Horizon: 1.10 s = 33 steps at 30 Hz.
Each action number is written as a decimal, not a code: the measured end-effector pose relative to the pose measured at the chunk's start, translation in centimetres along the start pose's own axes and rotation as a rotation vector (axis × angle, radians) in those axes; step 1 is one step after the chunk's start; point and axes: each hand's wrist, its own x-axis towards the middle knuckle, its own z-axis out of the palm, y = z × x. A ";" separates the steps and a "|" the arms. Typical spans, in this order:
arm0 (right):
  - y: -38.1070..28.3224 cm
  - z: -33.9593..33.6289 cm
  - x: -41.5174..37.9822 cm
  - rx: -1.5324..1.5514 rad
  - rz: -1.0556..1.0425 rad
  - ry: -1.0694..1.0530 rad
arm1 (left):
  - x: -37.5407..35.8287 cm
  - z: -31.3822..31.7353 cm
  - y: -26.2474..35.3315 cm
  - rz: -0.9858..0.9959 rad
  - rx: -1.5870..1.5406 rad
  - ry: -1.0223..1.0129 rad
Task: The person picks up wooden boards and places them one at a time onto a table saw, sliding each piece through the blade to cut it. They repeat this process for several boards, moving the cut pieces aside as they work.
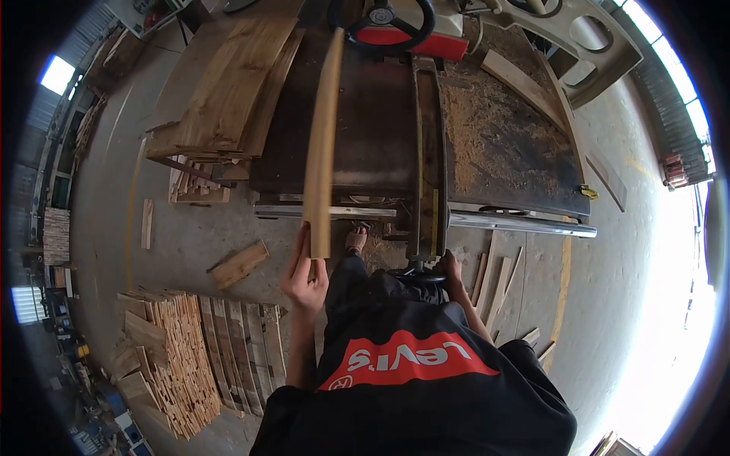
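My left hand [306, 285] grips the near end of a long, narrow wooden board [322, 152]. The board reaches forward above the dark machine table [365, 114], its far tip close to a black handwheel [380, 17] at the back. Lower down, my right hand [450, 270] is closed at the right edge of a smaller black handwheel [414, 277], below the front end of a metal fence [428, 152]. Its fingers are partly hidden. Sawdust [483, 129] covers the table right of the fence.
Wide planks [232, 76] are stacked at the left of the table. A metal rail [525, 222] runs along the front edge. On the floor to the left stand a big stack of thin strips [179, 357] and a loose offcut [239, 264]. More strips [498, 285] lie at the right.
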 end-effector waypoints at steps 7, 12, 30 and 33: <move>-4.7 4.2 -4.6 0.116 0.134 0.061 | -2.7 1.3 -1.2 0.423 0.145 -0.540; -4.4 4.3 -4.3 0.098 0.130 0.061 | -2.5 4.3 -4.0 0.338 0.431 -0.583; 0.7 1.1 -2.4 -0.725 -0.600 0.141 | 11.2 18.9 -9.5 0.319 0.358 -0.520; -1.3 2.0 -4.7 -0.685 -0.374 0.157 | 14.7 21.3 -11.2 0.324 0.361 -0.525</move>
